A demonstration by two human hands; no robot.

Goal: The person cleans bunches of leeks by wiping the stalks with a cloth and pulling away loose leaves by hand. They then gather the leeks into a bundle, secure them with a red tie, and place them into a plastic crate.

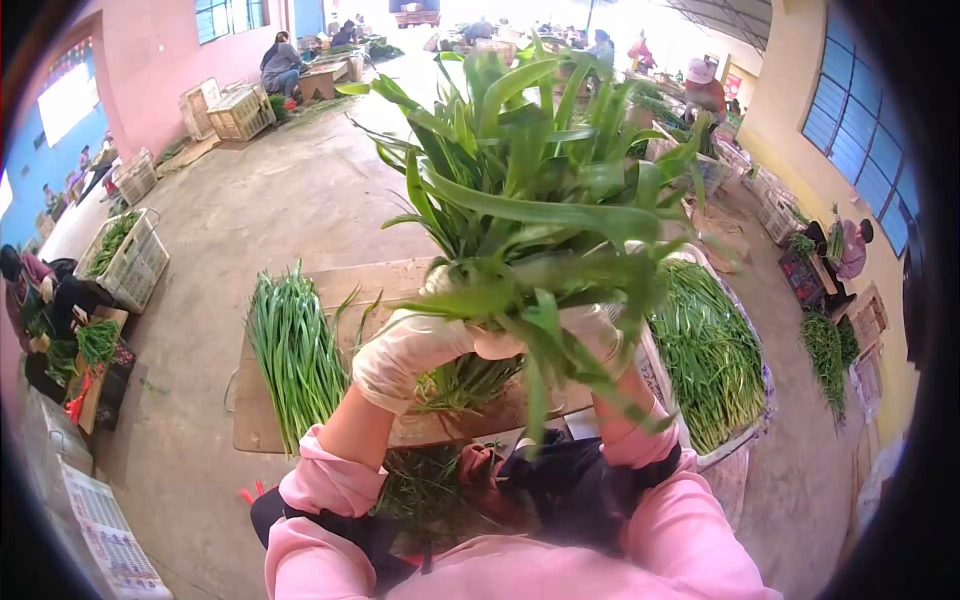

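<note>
A big bunch of long green leafy stalks (530,190) is held up in front of me, leaves fanning upward. My left hand (410,350), in a thin pale glove, grips the bunch from the left near its base. On the right side my right hand (600,335), also gloved, clasps the same bunch, partly hidden by drooping leaves. Pink sleeves cover both arms. Below the hands lies a wooden board (360,285) on the floor.
A laid-out pile of green stalks (295,350) lies on the board's left part. A larger heap (710,350) fills a tray at right. White crates (135,260) and seated people working with greens ring the concrete floor.
</note>
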